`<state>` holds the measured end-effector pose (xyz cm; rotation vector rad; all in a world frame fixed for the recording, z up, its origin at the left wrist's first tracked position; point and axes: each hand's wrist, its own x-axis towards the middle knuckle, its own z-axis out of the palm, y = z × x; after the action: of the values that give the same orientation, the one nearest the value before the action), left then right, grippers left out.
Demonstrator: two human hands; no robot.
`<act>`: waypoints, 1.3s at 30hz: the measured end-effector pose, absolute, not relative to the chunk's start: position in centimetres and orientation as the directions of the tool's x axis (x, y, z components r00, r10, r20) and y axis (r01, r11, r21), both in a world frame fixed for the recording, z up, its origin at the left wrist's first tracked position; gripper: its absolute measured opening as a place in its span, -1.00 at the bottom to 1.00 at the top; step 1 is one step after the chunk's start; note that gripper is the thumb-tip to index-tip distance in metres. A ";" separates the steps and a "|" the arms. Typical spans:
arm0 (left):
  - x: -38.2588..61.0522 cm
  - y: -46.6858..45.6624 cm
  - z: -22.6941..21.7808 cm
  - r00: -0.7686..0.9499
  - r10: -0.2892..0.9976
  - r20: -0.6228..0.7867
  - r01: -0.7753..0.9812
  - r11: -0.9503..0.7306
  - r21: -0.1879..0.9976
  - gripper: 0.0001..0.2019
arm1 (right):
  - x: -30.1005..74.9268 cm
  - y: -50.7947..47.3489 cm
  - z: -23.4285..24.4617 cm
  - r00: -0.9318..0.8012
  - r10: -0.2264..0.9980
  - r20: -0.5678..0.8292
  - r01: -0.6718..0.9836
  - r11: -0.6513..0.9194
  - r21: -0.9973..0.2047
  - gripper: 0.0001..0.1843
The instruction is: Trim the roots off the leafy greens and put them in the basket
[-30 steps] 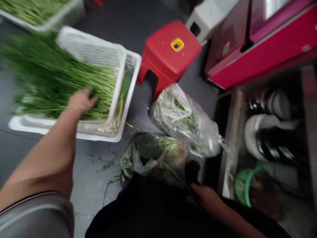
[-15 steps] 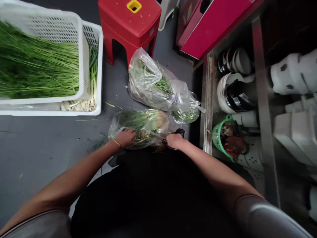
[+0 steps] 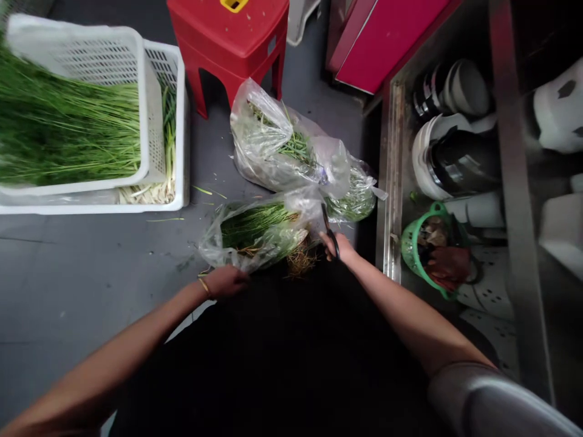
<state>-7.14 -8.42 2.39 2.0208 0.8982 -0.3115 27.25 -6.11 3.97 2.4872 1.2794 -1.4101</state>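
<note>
A clear plastic bag [image 3: 212, 237] lies on the floor in front of me, its side gaping. Inside is a bunch of green stalks [image 3: 259, 223], with brown roots [image 3: 300, 260] spilling out at the right end. My left hand [image 3: 225, 281] is closed on the near edge of the bag. At the right end of the bag, my right hand [image 3: 340, 247] grips black-handled scissors [image 3: 331, 232], their blades pointing away from me. Just beyond lies a second, fuller plastic bag [image 3: 264, 130] with greens in it.
White crates [image 3: 144, 109] of long green herbs and white-stemmed greens stand at the left. A red stool [image 3: 228, 36] is at the back. On the right, a metal-framed shelf [image 3: 389, 182] holds bowls and containers, with a green basket [image 3: 412, 243] low down.
The bag's near side has come apart, laying the stalks and roots bare. My left hand has pulled the plastic toward me. My right hand has moved slightly right, scissors now raised and visible.
</note>
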 end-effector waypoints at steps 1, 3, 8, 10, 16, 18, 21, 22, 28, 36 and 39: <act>-6.6 -7.2 2.7 0.738 0.494 -0.460 0.654 -0.356 0.667 -0.76 | 27.8 -7.2 4.1 0.294 0.632 -0.717 0.621 -0.697 -0.360 -0.52; -5.3 -4.6 2.8 0.726 0.598 -0.339 0.617 -0.351 0.704 -0.65 | 28.4 -8.8 4.6 0.344 0.616 -0.708 0.566 -0.738 -0.367 -0.53; -2.6 -3.5 0.8 0.527 0.483 -0.699 0.849 -0.271 0.453 -0.50 | 28.5 -9.2 6.4 0.328 0.639 -0.696 0.517 -0.738 -0.434 -0.51; -2.3 -5.9 0.4 0.591 0.367 -0.719 0.807 -0.297 0.511 -0.52 | 28.5 -9.2 6.9 0.303 0.652 -0.695 0.519 -0.724 -0.454 -0.50; -1.1 -10.4 2.0 0.843 -0.105 -0.527 0.482 -0.285 0.828 -0.68 | 28.3 -11.1 7.2 0.146 0.533 -0.834 0.592 -0.722 -0.358 -0.61; -0.1 -9.0 2.7 0.810 0.028 -0.586 0.558 -0.342 0.756 -0.78 | 27.4 -11.2 7.6 0.065 0.488 -0.870 0.628 -0.698 -0.344 -0.62; 0.8 -4.8 2.8 0.784 0.266 -0.561 0.621 -0.326 0.713 -0.78 | 25.3 -9.8 8.4 -0.055 0.434 -0.899 0.683 -0.640 -0.351 -0.63; 0.8 -3.1 2.5 0.750 0.338 -0.569 0.660 -0.312 0.684 -0.70 | 24.6 -9.0 8.5 -0.087 0.414 -0.906 0.702 -0.620 -0.350 -0.65; -0.8 6.9 1.2 0.440 0.706 -0.555 0.878 -0.209 0.430 -0.54 | 22.4 -3.1 6.6 -0.012 0.408 -0.913 0.765 -0.585 -0.271 -0.74; 2.1 8.4 5.1 0.509 0.847 -0.154 0.768 -0.366 0.526 -0.58 | 28.2 -0.8 7.3 0.213 0.578 -0.788 0.577 -0.725 -0.375 -0.64; 3.7 5.5 1.7 0.642 0.569 -0.514 0.767 -0.485 0.421 -0.71 | 28.6 -4.5 8.7 0.183 0.523 -0.832 0.531 -0.765 -0.364 -0.64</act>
<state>3.71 5.46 1.72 2.2277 1.0354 -0.4061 28.65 -4.49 8.68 2.4104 1.0739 -1.6913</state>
